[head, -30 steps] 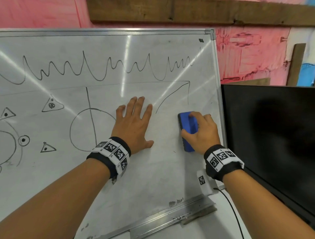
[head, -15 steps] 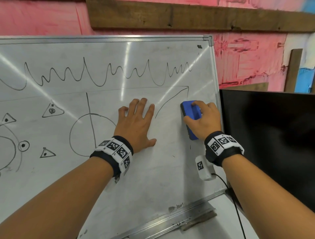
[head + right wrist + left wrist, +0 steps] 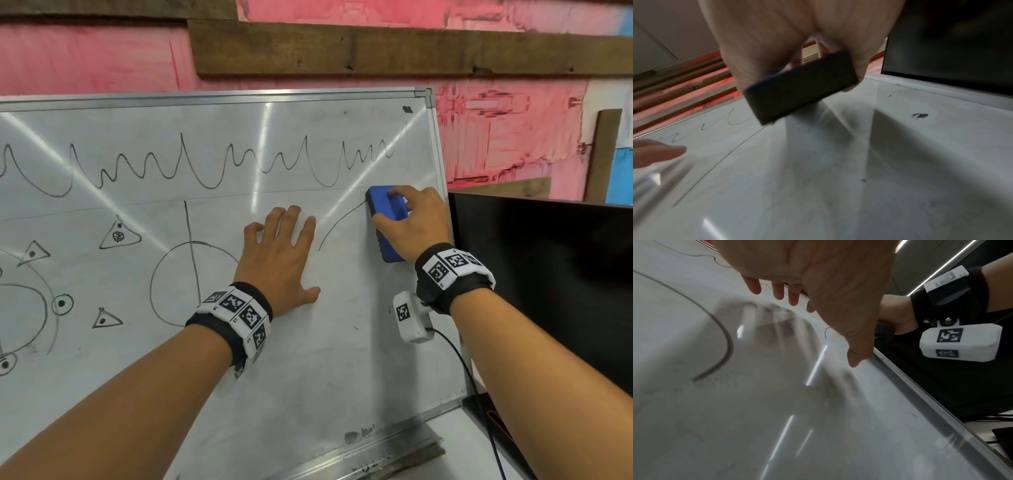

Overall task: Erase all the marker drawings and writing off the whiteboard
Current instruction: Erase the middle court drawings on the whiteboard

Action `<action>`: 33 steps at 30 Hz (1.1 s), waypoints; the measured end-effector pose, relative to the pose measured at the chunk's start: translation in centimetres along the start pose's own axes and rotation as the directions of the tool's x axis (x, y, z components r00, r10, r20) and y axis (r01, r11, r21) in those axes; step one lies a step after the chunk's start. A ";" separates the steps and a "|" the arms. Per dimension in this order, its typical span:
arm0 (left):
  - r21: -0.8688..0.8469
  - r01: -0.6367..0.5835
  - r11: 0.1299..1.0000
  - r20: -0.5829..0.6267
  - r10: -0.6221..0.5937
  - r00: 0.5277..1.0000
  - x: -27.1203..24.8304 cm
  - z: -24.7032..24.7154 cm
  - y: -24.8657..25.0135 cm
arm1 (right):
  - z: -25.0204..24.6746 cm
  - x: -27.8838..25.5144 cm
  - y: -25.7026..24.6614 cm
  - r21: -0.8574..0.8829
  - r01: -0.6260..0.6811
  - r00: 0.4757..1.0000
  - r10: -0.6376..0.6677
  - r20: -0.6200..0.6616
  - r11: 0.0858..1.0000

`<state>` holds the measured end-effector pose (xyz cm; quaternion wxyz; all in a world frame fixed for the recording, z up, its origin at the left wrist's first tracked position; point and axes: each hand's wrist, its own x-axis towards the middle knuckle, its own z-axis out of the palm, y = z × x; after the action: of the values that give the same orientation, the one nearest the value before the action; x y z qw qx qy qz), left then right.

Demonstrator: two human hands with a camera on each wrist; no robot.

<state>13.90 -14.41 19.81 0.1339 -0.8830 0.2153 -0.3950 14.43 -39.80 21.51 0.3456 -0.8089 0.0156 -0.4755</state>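
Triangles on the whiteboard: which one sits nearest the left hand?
The uppermost triangle, with a scribbled circle inside and a dot above it. It lies closest to the left hand; the other triangles sit farther left or lower.

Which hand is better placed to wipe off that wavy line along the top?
The right hand, probably. It already grips the eraser just under the wavy line, while the left hand lies flat on the whiteboard, holding nothing.

A dark monitor (image 3: 548, 274) stands below a pink wall (image 3: 102, 61).
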 end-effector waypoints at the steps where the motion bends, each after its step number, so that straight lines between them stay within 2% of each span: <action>1: 0.002 -0.003 1.000 0.002 0.003 1.000 0.0 0.0 0.0 | 0.1 -0.1 0.0 -0.003 0.004 1.000 -0.004 -0.001 1.000; 7: 0.003 -0.011 1.000 0.022 0.011 1.000 -0.7 0.3 0.0 | 0.5 -0.3 -0.4 -0.015 0.035 0.999 -0.035 -0.008 0.999; 13: 0.012 0.005 1.000 0.004 -0.005 1.000 -1.8 1.1 -0.1 | 2.2 -5.0 -1.5 -0.027 0.196 0.968 -0.189 0.164 0.980; 16: 0.013 0.010 1.000 -0.021 -0.010 1.000 -2.7 1.3 -0.4 | 3.0 -6.0 -2.1 -0.046 0.255 0.949 -0.240 0.202 0.966; 19: -0.001 0.013 1.000 -0.018 -0.013 1.000 -3.4 1.2 -0.8 | 2.7 -5.1 -2.5 -0.029 0.140 0.987 -0.137 0.084 0.990; 21: 0.001 0.022 1.000 -0.012 -0.022 1.000 -3.8 1.2 -1.2 | 2.8 -5.5 -2.9 -0.016 0.113 0.991 -0.111 0.079 0.993; 24: -0.001 0.036 0.999 -0.018 -0.036 0.999 -4.7 1.6 -1.4 | 3.8 -8.1 -3.4 -0.036 0.279 0.936 -0.264 0.234 0.960; 25: -0.001 0.038 0.999 -0.020 -0.038 0.999 -5.0 1.7 -1.5 | 4.0 -8.6 -3.1 -0.038 0.294 0.930 -0.277 0.243 0.955; 28: 0.013 0.029 1.000 -0.023 -0.028 0.999 -5.8 1.9 -1.7 | 3.9 -8.4 -2.3 -0.031 0.144 0.984 -0.140 0.112 0.989; 29: 0.017 0.024 1.000 -0.023 -0.024 0.999 -5.9 1.9 -1.8 | 3.8 -8.2 -2.2 -0.032 0.125 0.988 -0.121 0.100 0.992; 33: 0.011 0.036 0.999 -0.013 -0.036 0.999 -5.5 1.7 -2.0 | 3.8 -8.7 -2.4 -0.066 0.309 0.925 -0.284 0.252 0.949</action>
<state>12.46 -9.83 16.00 0.1305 -0.8835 0.1980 -0.4040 11.90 -32.84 15.09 0.2260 -0.8702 -0.1239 -0.4200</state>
